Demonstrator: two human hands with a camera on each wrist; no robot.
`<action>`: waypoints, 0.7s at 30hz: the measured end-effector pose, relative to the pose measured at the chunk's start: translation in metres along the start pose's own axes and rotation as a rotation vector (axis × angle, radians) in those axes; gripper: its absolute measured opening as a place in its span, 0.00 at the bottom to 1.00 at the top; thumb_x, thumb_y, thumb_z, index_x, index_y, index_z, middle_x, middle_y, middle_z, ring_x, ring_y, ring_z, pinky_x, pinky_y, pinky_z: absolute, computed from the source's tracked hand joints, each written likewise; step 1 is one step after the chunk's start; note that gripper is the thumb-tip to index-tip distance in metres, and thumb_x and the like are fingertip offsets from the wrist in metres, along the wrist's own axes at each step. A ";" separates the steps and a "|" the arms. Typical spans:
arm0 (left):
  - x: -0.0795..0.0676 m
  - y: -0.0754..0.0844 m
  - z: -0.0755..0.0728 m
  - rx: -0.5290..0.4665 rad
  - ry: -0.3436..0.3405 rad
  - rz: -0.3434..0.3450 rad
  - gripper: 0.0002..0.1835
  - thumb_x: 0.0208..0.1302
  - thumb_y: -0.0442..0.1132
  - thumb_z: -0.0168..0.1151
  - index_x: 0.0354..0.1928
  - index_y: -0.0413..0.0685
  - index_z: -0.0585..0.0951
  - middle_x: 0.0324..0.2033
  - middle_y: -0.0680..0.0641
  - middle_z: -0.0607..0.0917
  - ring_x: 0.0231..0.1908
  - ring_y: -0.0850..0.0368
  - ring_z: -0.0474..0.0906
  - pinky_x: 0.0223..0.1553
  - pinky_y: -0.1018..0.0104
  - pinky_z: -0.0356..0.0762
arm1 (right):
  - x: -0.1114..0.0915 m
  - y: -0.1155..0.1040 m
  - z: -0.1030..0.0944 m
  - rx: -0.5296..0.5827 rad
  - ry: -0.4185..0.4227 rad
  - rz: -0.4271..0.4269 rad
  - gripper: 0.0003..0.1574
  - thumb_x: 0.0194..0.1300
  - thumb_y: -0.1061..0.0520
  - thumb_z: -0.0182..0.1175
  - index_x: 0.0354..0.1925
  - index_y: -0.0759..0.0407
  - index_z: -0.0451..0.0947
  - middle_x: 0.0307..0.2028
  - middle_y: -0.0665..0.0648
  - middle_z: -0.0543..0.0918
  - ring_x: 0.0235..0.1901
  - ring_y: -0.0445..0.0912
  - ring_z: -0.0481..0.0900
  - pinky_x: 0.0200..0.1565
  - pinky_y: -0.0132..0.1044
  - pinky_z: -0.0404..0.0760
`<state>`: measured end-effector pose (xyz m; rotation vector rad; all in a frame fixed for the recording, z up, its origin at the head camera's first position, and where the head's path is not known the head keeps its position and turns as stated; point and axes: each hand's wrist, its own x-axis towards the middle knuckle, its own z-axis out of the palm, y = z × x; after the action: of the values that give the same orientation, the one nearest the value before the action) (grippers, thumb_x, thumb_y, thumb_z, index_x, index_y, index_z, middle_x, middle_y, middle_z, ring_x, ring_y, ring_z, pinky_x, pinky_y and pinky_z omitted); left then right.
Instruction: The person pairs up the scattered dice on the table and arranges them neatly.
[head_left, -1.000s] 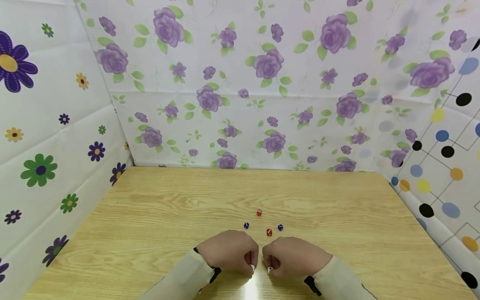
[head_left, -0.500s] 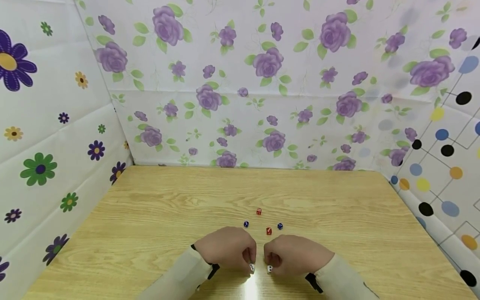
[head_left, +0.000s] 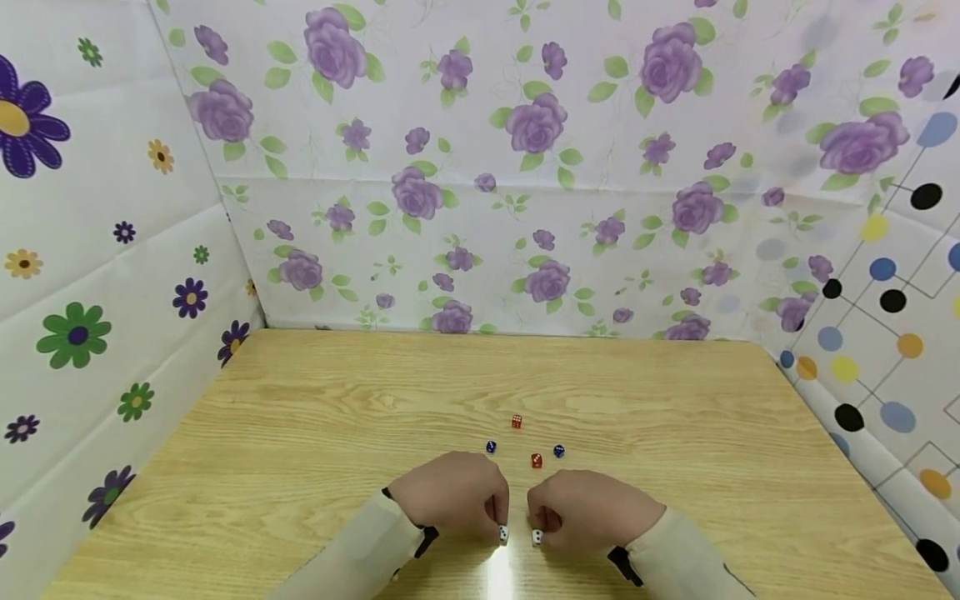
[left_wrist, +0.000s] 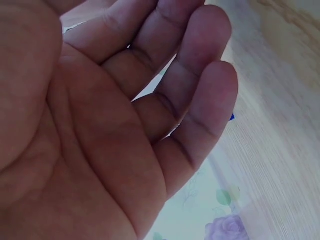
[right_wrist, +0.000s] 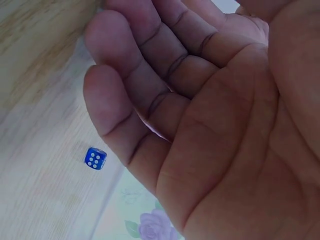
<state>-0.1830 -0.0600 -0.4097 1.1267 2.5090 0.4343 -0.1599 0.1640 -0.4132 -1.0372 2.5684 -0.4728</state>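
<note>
In the head view, my left hand [head_left: 455,496] pinches a white die [head_left: 503,534] between thumb and finger near the front of the table. Facing it, my right hand [head_left: 588,510] pinches another white die [head_left: 537,537] the same way. A narrow gap separates the two dice, both low at the tabletop. Each wrist view shows a palm with curled fingers, and the pinched die is hidden there. Beyond the hands lie a red die [head_left: 536,460] and a blue die [head_left: 558,451], with a second blue die [head_left: 491,447] to their left and a second red die [head_left: 517,422] farthest back.
The wooden table [head_left: 337,400] reaches back to a curtain with purple roses [head_left: 547,281]. Flower-print cloth [head_left: 75,335] hangs on the left, dotted cloth [head_left: 896,346] on the right. Glare shows on the table's front between the hands.
My hands have drawn slightly apart, widening the gap between the white dice, whose dotted faces show more clearly. The red and blue dice have stayed in place on the table.
</note>
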 end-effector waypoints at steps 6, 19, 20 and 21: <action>0.000 0.002 0.000 0.014 0.002 0.007 0.10 0.54 0.44 0.80 0.23 0.66 0.85 0.23 0.71 0.79 0.27 0.76 0.75 0.32 0.77 0.75 | 0.002 0.001 0.002 -0.006 -0.004 0.000 0.12 0.61 0.60 0.71 0.29 0.45 0.78 0.24 0.37 0.74 0.23 0.31 0.68 0.30 0.27 0.73; 0.003 0.002 0.002 -0.002 -0.018 0.024 0.08 0.55 0.45 0.80 0.26 0.64 0.87 0.23 0.70 0.81 0.27 0.76 0.76 0.31 0.78 0.75 | 0.003 0.000 0.002 0.002 -0.011 -0.001 0.13 0.58 0.61 0.72 0.28 0.45 0.78 0.23 0.37 0.73 0.23 0.31 0.67 0.29 0.27 0.72; 0.002 0.003 0.001 -0.003 -0.021 0.024 0.08 0.55 0.45 0.80 0.26 0.64 0.87 0.23 0.70 0.81 0.27 0.76 0.76 0.31 0.78 0.75 | 0.003 0.000 0.002 0.008 -0.014 -0.001 0.13 0.59 0.61 0.72 0.29 0.45 0.78 0.23 0.37 0.73 0.23 0.31 0.67 0.29 0.27 0.72; 0.002 0.003 0.001 -0.003 -0.023 0.022 0.08 0.55 0.45 0.80 0.26 0.64 0.87 0.23 0.70 0.81 0.27 0.76 0.76 0.31 0.78 0.75 | 0.003 0.000 0.002 0.011 -0.016 0.002 0.13 0.58 0.61 0.72 0.29 0.45 0.78 0.23 0.37 0.73 0.23 0.31 0.68 0.29 0.27 0.72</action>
<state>-0.1819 -0.0567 -0.4095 1.1530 2.4775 0.4281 -0.1610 0.1620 -0.4158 -1.0307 2.5492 -0.4760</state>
